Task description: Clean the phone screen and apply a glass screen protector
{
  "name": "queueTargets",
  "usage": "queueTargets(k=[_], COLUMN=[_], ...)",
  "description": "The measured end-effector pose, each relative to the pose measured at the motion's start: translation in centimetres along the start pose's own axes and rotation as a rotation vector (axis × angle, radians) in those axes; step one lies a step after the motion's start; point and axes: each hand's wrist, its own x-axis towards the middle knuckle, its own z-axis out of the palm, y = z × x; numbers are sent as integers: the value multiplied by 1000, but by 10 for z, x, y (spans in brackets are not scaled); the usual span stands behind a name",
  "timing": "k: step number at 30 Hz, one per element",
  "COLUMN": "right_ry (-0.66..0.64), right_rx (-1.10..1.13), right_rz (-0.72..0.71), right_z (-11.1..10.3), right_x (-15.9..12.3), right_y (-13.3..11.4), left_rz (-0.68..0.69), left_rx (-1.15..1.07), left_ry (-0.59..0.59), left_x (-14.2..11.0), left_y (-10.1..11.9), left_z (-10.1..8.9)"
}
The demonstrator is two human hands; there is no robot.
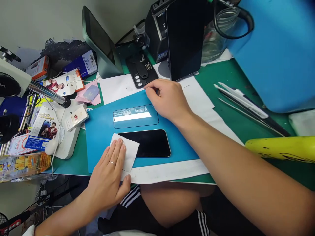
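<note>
My left hand lies flat, fingers straight, on a white wipe. That wipe covers the left end of a phone with a dark screen, lying on a blue mat. Just behind the phone is a clear, black-edged glass screen protector with light reflected in it. My right hand is closed at the mat's far edge, by the protector's right end. Its thumb and forefinger curl together, hiding whatever may be between them. Beyond those fingers lies a black phone case.
Behind stand a tablet-like device and a dark upright screen. Tweezers and a yellow cylinder are at the right. Boxes, a lamp post and a bottle crowd the left.
</note>
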Motion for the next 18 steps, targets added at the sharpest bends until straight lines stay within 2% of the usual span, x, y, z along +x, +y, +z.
queueTargets(k=[3,5,11,14,18], right_ry=[-18,-46,-25,-16,-22], right_rx=[6,9,-32,-34,-67], right_rz=[-6,3,35,35,34], right_z=[1,1,-1,0,-1], right_x=[2,3,2,0,4], right_y=[-3,-4,-6,-6,-9], left_rz=[17,85,459,547,576], left_rx=[-50,-87,-144,-136,-100], left_ry=[2,-4,-80,6,226], left_x=[18,35,87,98,92], left_y=[-8,-11,-11,-21,-38], left_z=[-3,-7,-13,-13,-17])
